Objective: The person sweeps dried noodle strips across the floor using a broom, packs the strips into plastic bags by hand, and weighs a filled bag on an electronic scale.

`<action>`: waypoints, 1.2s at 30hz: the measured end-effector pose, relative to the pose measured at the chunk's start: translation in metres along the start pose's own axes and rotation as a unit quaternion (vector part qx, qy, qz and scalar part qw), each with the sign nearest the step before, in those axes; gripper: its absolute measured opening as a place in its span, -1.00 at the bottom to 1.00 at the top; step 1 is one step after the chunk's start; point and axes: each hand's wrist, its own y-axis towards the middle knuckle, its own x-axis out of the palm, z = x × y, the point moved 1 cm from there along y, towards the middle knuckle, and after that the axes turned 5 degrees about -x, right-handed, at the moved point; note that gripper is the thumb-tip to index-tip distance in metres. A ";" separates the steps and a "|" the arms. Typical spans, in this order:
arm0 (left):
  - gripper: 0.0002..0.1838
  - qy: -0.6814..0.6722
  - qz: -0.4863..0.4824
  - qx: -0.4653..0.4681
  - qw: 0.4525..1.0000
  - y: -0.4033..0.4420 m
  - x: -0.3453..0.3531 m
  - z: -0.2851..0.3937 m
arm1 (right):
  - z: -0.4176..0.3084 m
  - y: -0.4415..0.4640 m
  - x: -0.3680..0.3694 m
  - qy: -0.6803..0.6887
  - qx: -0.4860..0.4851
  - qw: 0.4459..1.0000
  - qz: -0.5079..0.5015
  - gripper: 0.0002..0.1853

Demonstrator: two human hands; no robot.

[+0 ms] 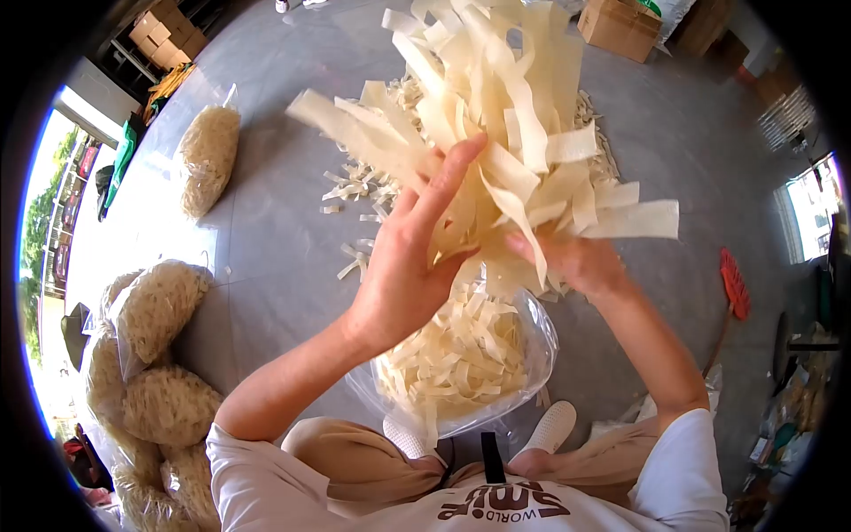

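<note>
A large loose bundle of flat, cream-coloured strips [519,133] is held up in front of me, over the floor. My left hand [409,253] grips its left side, with the index finger lying across the strips and the thumb under them. At the lower right of the bundle, my right hand [576,262] has its fingers wrapped in among the strips, partly hidden by them. Below both hands, a clear plastic bag [542,341] stands open between my feet, holding many similar strips [452,355]. What exactly the strips are made of I cannot tell.
A pile of strips [359,182] lies on the grey floor [275,168] behind the bundle. Filled clear bags [164,310] are heaped at the left, with another filled bag [208,160] farther back. A cardboard box [619,28] stands at the back; a red brush-like tool [734,284] is at right.
</note>
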 end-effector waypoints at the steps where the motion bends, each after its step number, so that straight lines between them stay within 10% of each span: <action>1: -0.07 0.003 -0.010 -0.012 1.000 -0.012 -0.002 0.007 | 0.001 -0.011 0.003 -0.006 -0.010 0.999 -0.035 -0.50; 4: -0.06 0.050 -0.057 -0.074 0.994 -0.053 -0.006 0.025 | 0.045 -0.058 -0.001 0.135 0.090 0.984 -0.070 -0.17; 6: -0.05 0.033 -0.080 -0.047 0.995 -0.083 0.003 0.014 | 0.061 -0.079 0.006 -0.002 -0.015 0.994 -0.109 -0.24; 9: -0.02 0.131 -0.414 -0.284 0.855 -0.115 0.001 -0.005 | 0.087 -0.104 0.008 -0.060 -0.018 0.988 -0.144 -0.29; 14: -0.23 0.168 -0.537 -0.186 0.805 -0.139 -0.018 -0.021 | 0.129 -0.122 -0.015 -0.060 0.105 0.974 -0.194 -0.32; 20: -0.61 0.130 -0.232 -0.365 0.892 -0.103 -0.042 -0.034 | 0.103 -0.101 -0.008 -0.179 0.110 0.959 -0.191 -0.33; 23: -0.60 0.235 -0.083 -0.250 0.936 -0.102 -0.042 -0.077 | 0.095 -0.100 -0.002 -0.258 0.139 0.927 -0.236 -0.30; 28: -0.69 0.230 -0.077 -0.261 0.934 -0.121 -0.009 -0.139 | 0.075 -0.101 0.008 -0.344 0.030 0.886 -0.309 -0.20; 30: -0.76 0.192 -0.115 -0.350 0.909 -0.115 -0.007 -0.133 | 0.053 -0.089 0.001 -0.440 0.028 0.787 -0.432 -0.19; 36: -0.89 0.175 0.011 -0.324 0.930 -0.123 -0.023 -0.139 | 0.053 -0.082 -0.030 -0.401 0.110 0.873 -0.257 -0.40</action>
